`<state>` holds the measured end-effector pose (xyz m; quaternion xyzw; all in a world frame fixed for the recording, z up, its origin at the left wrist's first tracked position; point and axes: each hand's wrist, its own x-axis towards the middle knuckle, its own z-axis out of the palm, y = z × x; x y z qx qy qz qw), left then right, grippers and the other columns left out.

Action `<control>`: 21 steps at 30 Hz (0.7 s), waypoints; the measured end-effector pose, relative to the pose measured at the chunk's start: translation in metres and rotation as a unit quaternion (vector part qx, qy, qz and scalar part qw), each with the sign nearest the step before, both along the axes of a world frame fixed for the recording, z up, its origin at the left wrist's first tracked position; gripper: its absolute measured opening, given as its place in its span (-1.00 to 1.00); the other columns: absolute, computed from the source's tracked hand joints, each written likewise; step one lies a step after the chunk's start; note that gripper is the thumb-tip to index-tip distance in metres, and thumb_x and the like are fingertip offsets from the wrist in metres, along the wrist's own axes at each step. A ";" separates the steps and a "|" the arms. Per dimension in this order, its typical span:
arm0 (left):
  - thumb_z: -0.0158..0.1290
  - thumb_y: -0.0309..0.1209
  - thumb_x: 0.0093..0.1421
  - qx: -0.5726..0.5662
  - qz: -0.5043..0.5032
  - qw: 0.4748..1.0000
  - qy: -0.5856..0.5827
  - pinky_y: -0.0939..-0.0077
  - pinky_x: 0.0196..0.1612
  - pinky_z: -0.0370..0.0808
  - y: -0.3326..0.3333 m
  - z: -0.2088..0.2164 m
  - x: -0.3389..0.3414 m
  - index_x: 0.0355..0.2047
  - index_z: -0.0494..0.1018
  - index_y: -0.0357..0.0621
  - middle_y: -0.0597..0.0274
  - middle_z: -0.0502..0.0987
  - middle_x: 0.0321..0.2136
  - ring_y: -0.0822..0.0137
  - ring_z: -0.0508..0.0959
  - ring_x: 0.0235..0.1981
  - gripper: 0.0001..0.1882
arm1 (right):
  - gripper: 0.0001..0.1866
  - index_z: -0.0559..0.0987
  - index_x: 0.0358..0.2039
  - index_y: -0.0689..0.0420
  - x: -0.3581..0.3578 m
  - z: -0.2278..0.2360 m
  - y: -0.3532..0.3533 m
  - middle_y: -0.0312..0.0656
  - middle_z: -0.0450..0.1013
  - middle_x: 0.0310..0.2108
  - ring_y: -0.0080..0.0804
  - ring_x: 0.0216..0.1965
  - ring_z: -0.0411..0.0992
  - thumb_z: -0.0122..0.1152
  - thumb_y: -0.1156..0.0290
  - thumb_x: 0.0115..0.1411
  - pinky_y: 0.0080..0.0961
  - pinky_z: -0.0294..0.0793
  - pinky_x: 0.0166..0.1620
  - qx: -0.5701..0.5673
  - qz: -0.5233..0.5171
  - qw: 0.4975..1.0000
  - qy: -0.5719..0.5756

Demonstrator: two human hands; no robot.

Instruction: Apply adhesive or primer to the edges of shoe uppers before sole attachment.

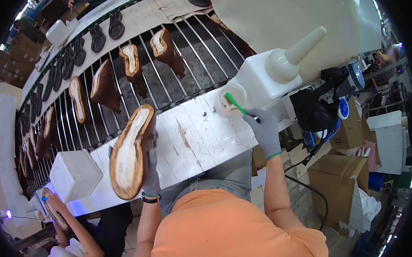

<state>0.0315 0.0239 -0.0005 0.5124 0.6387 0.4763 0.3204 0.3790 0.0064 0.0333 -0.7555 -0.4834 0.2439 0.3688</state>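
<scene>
My left hand [151,174], in a grey glove, grips a brown shoe upper [127,157] from its right side. Its whitish underside, rimmed in tan, faces up, and most of my fingers are hidden behind it. In my gloved right hand [265,131] is a thin green-handled brush [234,102], its far end inside a small translucent cup [221,108]. The brush tip is too small to make out. Right behind the cup stands a white squeeze bottle [264,75] with a long nozzle. The cup rests on the white ledge [188,136] before me.
Beyond the ledge, a conveyor of metal rods [155,84] carries several brown uppers [131,62]. Black soles [97,37] line its far side. A white container [75,175] sits left. A co-worker's hand [56,201] holds another upper. Cardboard boxes [334,182] stand at right.
</scene>
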 end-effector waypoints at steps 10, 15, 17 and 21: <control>0.23 -0.18 0.17 0.102 -0.067 0.981 0.154 0.26 0.34 0.11 -0.039 -0.043 -0.008 0.34 0.09 -0.17 0.06 0.18 0.31 0.13 0.20 0.29 -0.17 | -0.81 0.60 -0.30 0.08 -0.037 0.017 0.021 -0.07 0.54 -0.38 -0.03 -0.30 0.53 0.19 0.26 0.17 -0.10 0.47 -0.21 -0.152 -0.025 0.911 -0.383; 0.13 -0.04 0.19 0.040 -0.071 0.988 0.127 0.18 0.41 -0.04 -0.042 -0.024 0.008 0.34 0.15 -0.03 0.18 0.21 0.33 0.19 0.18 0.34 -0.21 | -0.81 0.59 -0.33 0.10 -0.037 0.002 0.026 -0.04 0.55 -0.40 -0.02 -0.33 0.53 0.18 0.26 0.18 -0.13 0.48 -0.25 -0.161 -0.008 0.897 -0.412; 0.10 -0.01 0.20 0.059 -0.092 0.972 0.207 0.15 0.40 0.00 -0.041 -0.019 0.008 0.34 0.14 -0.02 0.16 0.21 0.33 0.18 0.19 0.33 -0.22 | -0.80 0.59 -0.35 0.11 -0.030 -0.004 0.024 -0.04 0.55 -0.43 -0.06 -0.39 0.54 0.19 0.23 0.18 -0.21 0.50 -0.31 -0.116 0.013 0.902 -0.415; 0.12 -0.05 0.19 0.091 -0.086 0.979 0.162 0.11 0.40 -0.03 -0.040 -0.024 0.012 0.33 0.14 -0.01 0.15 0.22 0.32 0.16 0.20 0.33 -0.24 | -0.72 0.66 -0.24 0.19 -0.010 -0.007 0.017 -0.10 0.60 -0.45 -0.40 -0.56 0.46 0.22 0.24 0.20 -0.47 0.39 -0.50 -0.064 0.011 0.995 -0.078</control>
